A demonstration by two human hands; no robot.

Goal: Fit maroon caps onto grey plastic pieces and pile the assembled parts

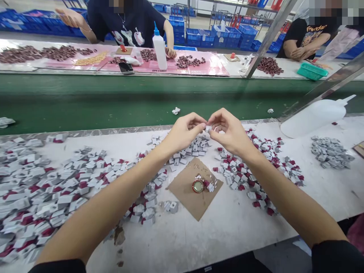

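Note:
My left hand (186, 129) and my right hand (229, 132) meet above the far part of the white table, fingertips pinched round one small grey-white block (208, 129). Fingers hide part of that block. Nearer to me, a brown cardboard square (196, 210) bears a bottle cap (198, 185) with something pale and shiny inside. A red and white piece (209, 186) rests beside the cap. Below my hands is a heap of grey-white blocks (199, 146). To the right of the cardboard spreads a pile of grey-white and dark-red pieces (237, 170).
A large heap of grey and dark-red pieces (65, 189) covers the left side. Grey pieces (331, 151) and a tilted white squeeze bottle (315, 115) are at the right. Beyond the green belt (113, 102), two people sit at another table, near an upright bottle (160, 51). A metal post (270, 36) slants at right.

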